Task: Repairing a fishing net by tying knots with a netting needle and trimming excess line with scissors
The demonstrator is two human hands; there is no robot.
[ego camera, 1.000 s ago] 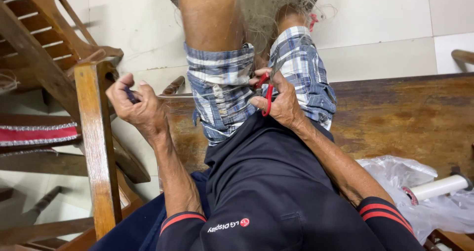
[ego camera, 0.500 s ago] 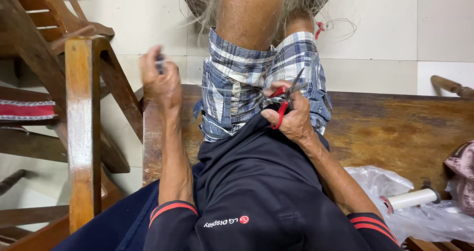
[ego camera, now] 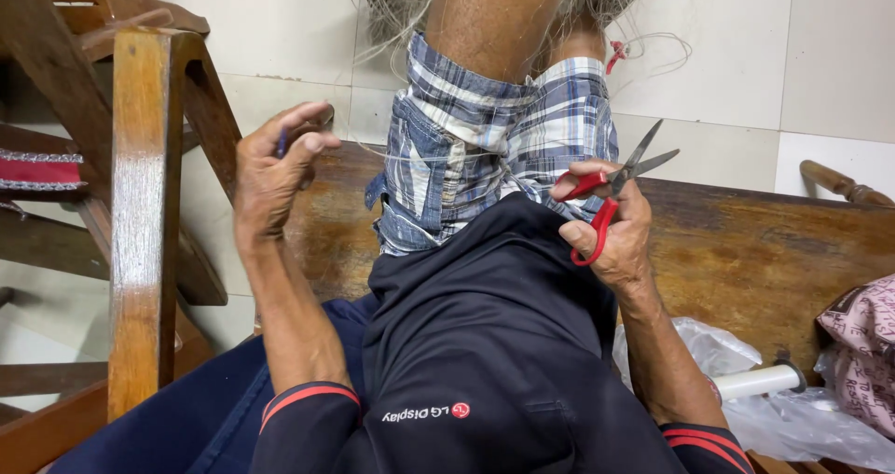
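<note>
- The left hand [ego camera: 272,171] is raised with its wrist bent, fingertips pinched on a small dark tool [ego camera: 282,142] and a thin pale line [ego camera: 419,156].
- That line runs taut from the pinch across the plaid shorts [ego camera: 466,148] toward the other hand.
- The right hand [ego camera: 611,232] grips red-handled scissors [ego camera: 611,190], thumb and fingers through the loops, steel blades slightly parted and pointing up and away.
- Fine netting [ego camera: 392,8] hangs above both hands.
- Beneath the right wrist lies a worn wooden bench [ego camera: 764,250].

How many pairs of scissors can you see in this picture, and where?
1. The red-handled scissors are in the right hand, blades open and pointing up-right, beside the checked shorts. Others may lie hidden under the plastic bag.
</note>
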